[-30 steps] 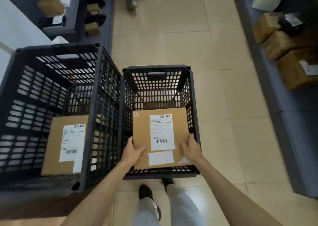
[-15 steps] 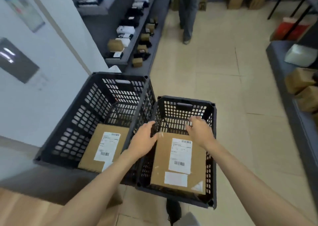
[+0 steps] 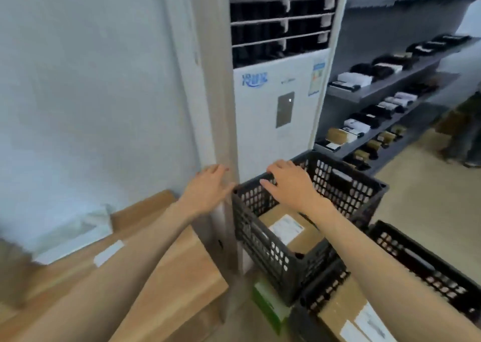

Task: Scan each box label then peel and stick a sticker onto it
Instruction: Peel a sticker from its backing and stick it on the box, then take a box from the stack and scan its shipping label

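Observation:
Two black slatted crates stand side by side. The taller crate (image 3: 276, 248) holds a cardboard box with a white label (image 3: 286, 228). The lower crate (image 3: 429, 266) at the bottom right holds another labelled cardboard box (image 3: 346, 313). My right hand (image 3: 289, 183) hovers over the taller crate's left rim with fingers spread, holding nothing. My left hand (image 3: 205, 188) reaches out with relaxed fingers in front of the wall beside the crate's corner, also empty. No scanner or sticker sheet shows.
A white floor-standing air conditioner (image 3: 276, 102) rises right behind the crates. A wooden table (image 3: 125, 271) with a white packet (image 3: 75, 235) lies at the left. Grey shelves (image 3: 385, 89) carry several small boxes. A green box (image 3: 268, 305) sits under the taller crate.
My view swung left and up toward the wall. Both hands let go of the box in the lower crate and lifted away, now over the taller crate's left side.

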